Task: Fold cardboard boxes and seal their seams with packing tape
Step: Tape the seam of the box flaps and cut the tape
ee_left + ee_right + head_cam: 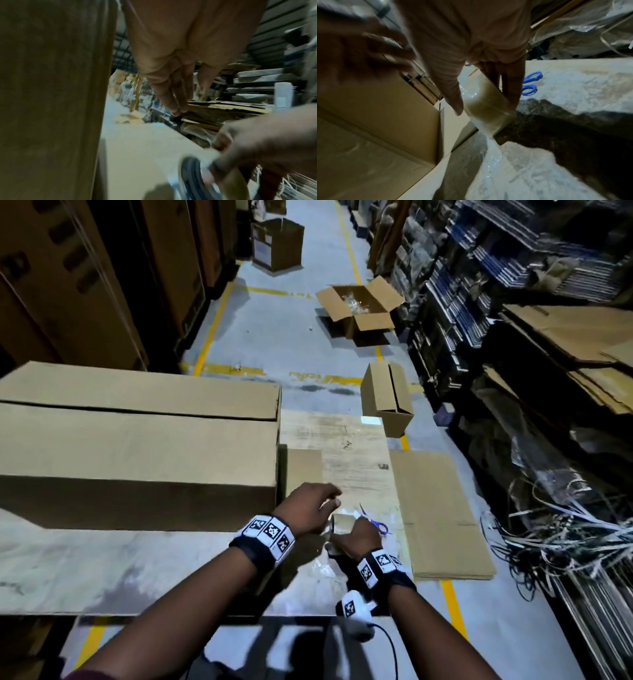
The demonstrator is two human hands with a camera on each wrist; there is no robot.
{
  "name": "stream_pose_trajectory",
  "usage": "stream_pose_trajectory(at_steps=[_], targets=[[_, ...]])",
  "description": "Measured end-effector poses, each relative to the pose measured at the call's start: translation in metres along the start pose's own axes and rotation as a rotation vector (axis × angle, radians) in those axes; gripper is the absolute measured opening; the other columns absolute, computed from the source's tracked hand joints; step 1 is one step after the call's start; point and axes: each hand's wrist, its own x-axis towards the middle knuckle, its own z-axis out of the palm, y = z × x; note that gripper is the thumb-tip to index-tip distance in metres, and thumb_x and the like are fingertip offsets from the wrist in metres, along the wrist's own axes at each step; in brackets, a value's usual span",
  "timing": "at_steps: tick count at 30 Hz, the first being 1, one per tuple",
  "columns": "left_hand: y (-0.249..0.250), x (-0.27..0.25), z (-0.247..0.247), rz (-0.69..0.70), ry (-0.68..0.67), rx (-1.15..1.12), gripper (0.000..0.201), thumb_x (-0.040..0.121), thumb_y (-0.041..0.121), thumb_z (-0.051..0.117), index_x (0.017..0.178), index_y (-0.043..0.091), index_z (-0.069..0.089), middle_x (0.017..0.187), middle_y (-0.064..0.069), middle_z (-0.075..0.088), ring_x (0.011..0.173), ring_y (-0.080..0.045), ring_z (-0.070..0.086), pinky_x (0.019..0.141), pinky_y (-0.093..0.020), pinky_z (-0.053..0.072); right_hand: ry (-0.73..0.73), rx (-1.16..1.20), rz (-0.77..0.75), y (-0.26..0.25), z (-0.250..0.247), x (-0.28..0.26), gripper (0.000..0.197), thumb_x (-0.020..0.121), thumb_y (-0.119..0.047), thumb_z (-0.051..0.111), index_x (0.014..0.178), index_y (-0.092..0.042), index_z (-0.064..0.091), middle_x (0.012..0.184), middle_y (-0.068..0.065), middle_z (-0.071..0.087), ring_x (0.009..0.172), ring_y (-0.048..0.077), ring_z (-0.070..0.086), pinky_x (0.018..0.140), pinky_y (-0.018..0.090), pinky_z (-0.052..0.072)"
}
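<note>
Worn, pale-topped work table [144,570]. On it: long closed cardboard box [137,446] at left; blue-handled scissors [378,523] near right edge. Concrete floor [274,326] beyond carries flattened cardboard sheet [442,515] beside the table.

A long, plain brown cardboard box [137,446] lies on its side along the left of the worktable [102,570], its top flaps closed with an untaped seam between them, one end flap standing open toward the table's right side. Just beside that end, a roll of clear packing tape [343,524] is held on edge, a strip trailing down to the tabletop.
</note>
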Motion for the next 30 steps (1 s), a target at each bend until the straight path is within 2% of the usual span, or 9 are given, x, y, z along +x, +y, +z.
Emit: stream_pose_trajectory(at_steps=[2, 5, 9, 11, 13, 16, 21, 24, 30], targets=[[-0.021, 0.0, 0.027, -0.243, -0.062, -0.049, 0.033, 0.102, 0.034, 0.053, 0.117, 0.01, 0.069, 0.116, -0.011, 0.072, 0.109, -0.028, 0.065, 0.09, -0.032, 0.049, 0.015, 0.01, 0.005, -0.002, -0.001, 0.001, 0.052, 0.078, -0.034, 0.08, 0.119, -0.007, 0.062, 0.111, 0.012, 0.073, 0.093, 0.024, 0.069, 0.067, 0.026, 0.047], [-0.05, 0.001, 0.071, -0.613, -0.139, -0.224, 0.053, 0.099, 0.056, 0.045, 0.091, 0.011, 0.071, 0.104, -0.014, 0.073, 0.098, -0.032, 0.067, 0.085, -0.034, 0.051, 0.054, -0.033, -0.013, -0.003, -0.009, 0.001, 0.056, 0.081, -0.034, 0.078, 0.121, -0.002, 0.055, 0.113, 0.012, 0.069, 0.101, 0.028, 0.067, 0.07, 0.026, 0.043], [-0.041, 0.016, 0.113, -0.929, -0.119, -1.11, 0.071, 0.088, 0.079, 0.042, 0.079, 0.011, 0.058, 0.072, -0.004, 0.056, 0.06, -0.02, 0.049, 0.054, -0.027, 0.038, 0.102, 0.029, -0.092, 0.012, -0.021, 0.01, 0.054, 0.074, -0.047, 0.079, 0.11, -0.012, 0.058, 0.103, 0.005, 0.069, 0.094, 0.023, 0.068, 0.076, 0.032, 0.056], [-0.028, 0.027, 0.114, -1.001, -0.105, -1.299, 0.071, 0.089, 0.078, 0.04, 0.08, 0.011, 0.06, 0.071, -0.005, 0.058, 0.06, -0.017, 0.051, 0.054, -0.026, 0.042, 0.116, 0.081, -0.115, 0.024, -0.027, 0.01, 0.049, 0.071, -0.052, 0.079, 0.101, -0.02, 0.059, 0.096, -0.001, 0.07, 0.087, 0.017, 0.069, 0.076, 0.033, 0.059], [-0.021, 0.038, 0.115, -1.015, -0.069, -1.362, 0.062, 0.094, 0.068, 0.048, 0.086, 0.008, 0.064, 0.075, -0.008, 0.066, 0.066, -0.019, 0.061, 0.061, -0.028, 0.052, 0.105, 0.165, -0.152, 0.035, -0.037, 0.005, 0.045, 0.072, -0.048, 0.083, 0.099, -0.022, 0.058, 0.092, -0.004, 0.069, 0.082, 0.014, 0.068, 0.071, 0.029, 0.059], [-0.013, 0.051, 0.115, -1.05, 0.034, -1.616, 0.038, 0.096, 0.036, 0.065, 0.114, 0.002, 0.063, 0.091, -0.011, 0.069, 0.082, -0.024, 0.066, 0.058, -0.033, 0.059, 0.086, 0.251, -0.248, 0.053, -0.06, -0.001, 0.043, 0.073, -0.031, 0.087, 0.102, -0.019, 0.056, 0.091, -0.004, 0.066, 0.08, 0.016, 0.064, 0.058, 0.014, 0.048], [0.021, 0.062, 0.089, -0.971, 0.048, -1.69, 0.017, 0.098, 0.021, 0.064, 0.1, 0.005, 0.061, 0.07, -0.004, 0.068, 0.066, -0.018, 0.068, 0.06, -0.03, 0.061, 0.071, 0.382, -0.411, 0.075, -0.107, -0.017, 0.041, 0.08, -0.019, 0.087, 0.105, -0.025, 0.055, 0.105, 0.002, 0.065, 0.097, 0.018, 0.067, 0.074, 0.03, 0.058], [0.041, 0.064, 0.059, -0.901, 0.046, -1.577, 0.01, 0.099, 0.017, 0.062, 0.096, 0.007, 0.061, 0.081, -0.002, 0.066, 0.056, -0.014, 0.066, 0.055, -0.023, 0.058, 0.064, 0.456, -0.457, 0.073, -0.136, -0.032, 0.038, 0.083, -0.007, 0.083, 0.101, -0.024, 0.054, 0.101, -0.002, 0.063, 0.095, 0.009, 0.063, 0.073, 0.021, 0.051], [0.064, 0.049, -0.022, -0.592, 0.152, -1.163, 0.003, 0.092, 0.005, 0.068, 0.093, 0.006, 0.065, 0.08, -0.012, 0.07, 0.058, -0.021, 0.07, 0.057, -0.025, 0.058, 0.048, 0.585, -0.57, 0.036, -0.169, -0.054, 0.039, 0.083, 0.006, 0.078, 0.104, -0.017, 0.055, 0.1, -0.002, 0.064, 0.098, 0.009, 0.061, 0.077, 0.02, 0.047]])
